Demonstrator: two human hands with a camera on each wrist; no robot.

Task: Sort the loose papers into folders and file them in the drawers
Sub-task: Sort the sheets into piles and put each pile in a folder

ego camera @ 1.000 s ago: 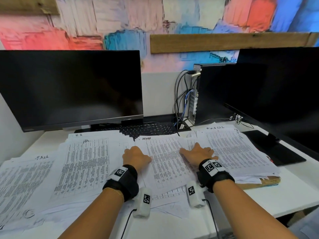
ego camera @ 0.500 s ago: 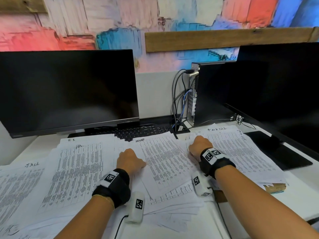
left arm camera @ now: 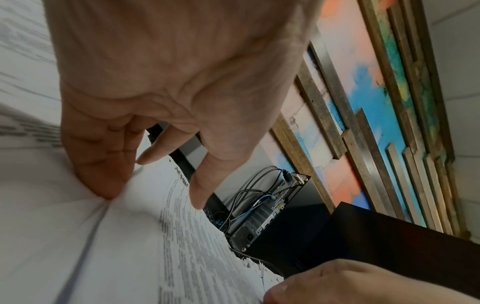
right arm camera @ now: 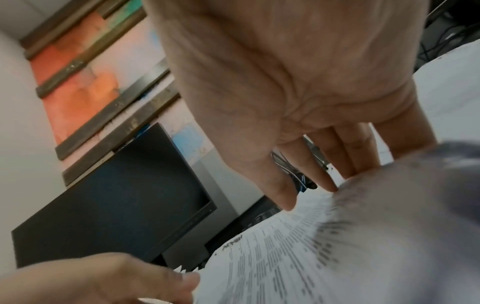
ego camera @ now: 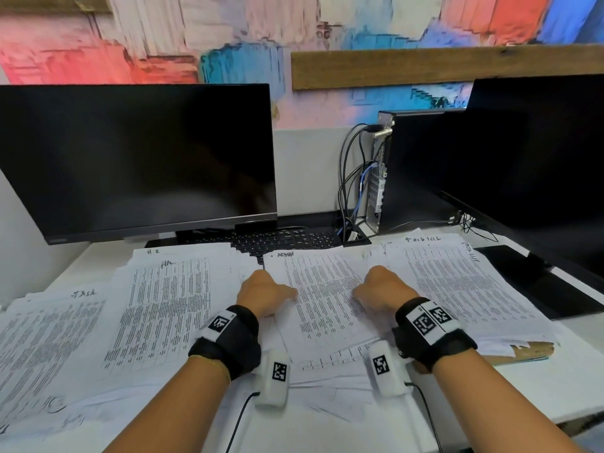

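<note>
The middle stack of papers [ego camera: 322,299], topped w/ a handwritten heading, is lying on the white desk [ego camera: 327,429] in front of the keyboard [ego camera: 281,239], btwn two other spreads of printed sheets: one at left [ego camera: 163,308], one at right [ego camera: 457,279]. The left hand [ego camera: 263,294] is gripping the stack's left edge, fingers curled under & pinching the sheets so they're creasing [left arm camera: 103,197]. The right hand [ego camera: 384,289] is pinching the right edge, fingertips [right arm camera: 330,181] pressing into bowed paper. Brown folder corner [ego camera: 529,351] is poking out under the right-side sheets. Behind: dark monitor [ego camera: 137,158] at left, small PC w/ cables [ego camera: 379,178] in the middle, second monitor [ego camera: 539,152] at right.
</note>
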